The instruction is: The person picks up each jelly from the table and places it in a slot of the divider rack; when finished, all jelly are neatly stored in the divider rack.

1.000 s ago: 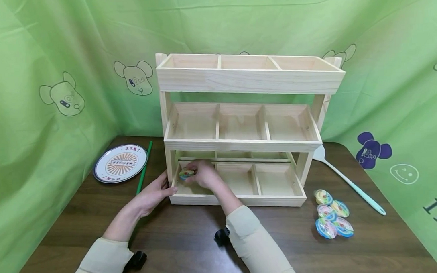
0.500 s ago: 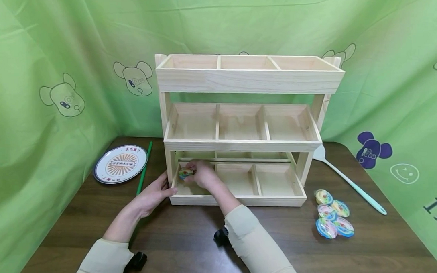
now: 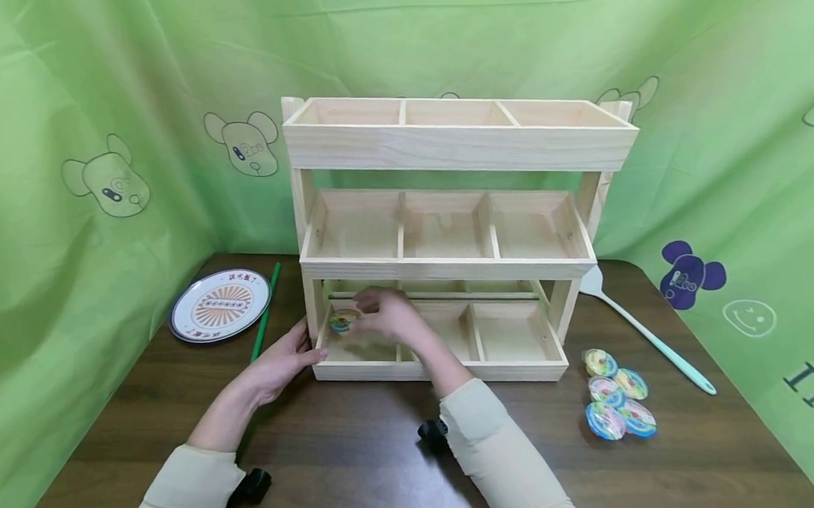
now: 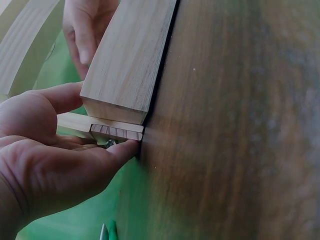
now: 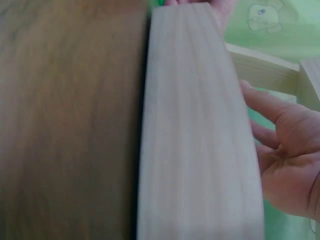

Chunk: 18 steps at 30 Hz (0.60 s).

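Observation:
In the head view a wooden three-tier rack [image 3: 441,266] stands on the table. One small jelly cup [image 3: 341,321] with a printed foil lid lies in the left compartment of its bottom tray [image 3: 445,371]. My right hand [image 3: 390,316] hovers just right of that cup, fingers loosely bent; in the right wrist view the tray front partly hides this hand [image 5: 292,155], and no cup shows there. At the rack's left end my left hand [image 3: 279,365] grips the bottom corner; in the left wrist view thumb and fingers of this hand [image 4: 55,160] hold the wood from both sides.
Several jelly cups [image 3: 606,420] lie in a cluster on the table to the right. Behind them rests a pale blue spatula [image 3: 652,339]. A round printed plate [image 3: 220,306] and a green stick [image 3: 266,313] lie left of the rack. Green cloth [image 3: 440,36] hangs around the table.
My right hand has let go of the jelly cup in the bottom left compartment and drawn back slightly to the right. The left hand keeps its hold on the rack. The head view has shifted a little.

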Motion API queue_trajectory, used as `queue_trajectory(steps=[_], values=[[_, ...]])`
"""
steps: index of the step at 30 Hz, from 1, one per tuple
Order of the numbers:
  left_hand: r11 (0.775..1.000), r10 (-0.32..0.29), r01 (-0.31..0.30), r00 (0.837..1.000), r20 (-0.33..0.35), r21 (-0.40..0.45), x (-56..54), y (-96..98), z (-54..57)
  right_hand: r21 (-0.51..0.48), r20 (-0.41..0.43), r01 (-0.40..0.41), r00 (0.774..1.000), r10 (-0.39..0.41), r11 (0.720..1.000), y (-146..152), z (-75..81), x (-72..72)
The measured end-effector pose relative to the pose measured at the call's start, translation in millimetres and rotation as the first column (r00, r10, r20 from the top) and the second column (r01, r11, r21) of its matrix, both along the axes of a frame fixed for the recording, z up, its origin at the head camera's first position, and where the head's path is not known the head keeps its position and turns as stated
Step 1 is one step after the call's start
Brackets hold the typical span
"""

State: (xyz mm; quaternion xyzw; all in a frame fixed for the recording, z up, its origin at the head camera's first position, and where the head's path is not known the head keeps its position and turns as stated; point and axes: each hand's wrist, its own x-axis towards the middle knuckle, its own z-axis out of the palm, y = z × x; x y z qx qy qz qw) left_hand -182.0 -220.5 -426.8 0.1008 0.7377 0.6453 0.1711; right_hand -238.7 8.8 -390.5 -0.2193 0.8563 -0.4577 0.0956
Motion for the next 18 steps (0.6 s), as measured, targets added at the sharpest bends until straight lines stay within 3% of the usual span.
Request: queue_trajectory(steps=[7,14,18], values=[[1.000,0.006,-0.006,1.000,0.002,-0.031,-2.6,-1.4,1.5,-0.117,-0.032,-0.064,0.998,0.061,0.991,28,11.5,6.0],[0.999,-0.006,0.006,1.000,0.001,-0.034,-3.6,-3.8,0.0,-0.253,-0.017,-0.106,0.994,0.105,0.962,59,22.1,21.4],[0.999,-0.017,0.017,1.000,0.004,-0.027,-4.7,-4.2,-1.7,-0.284,-0.013,-0.111,0.994,0.112,0.952,81,26.3,31.3]])
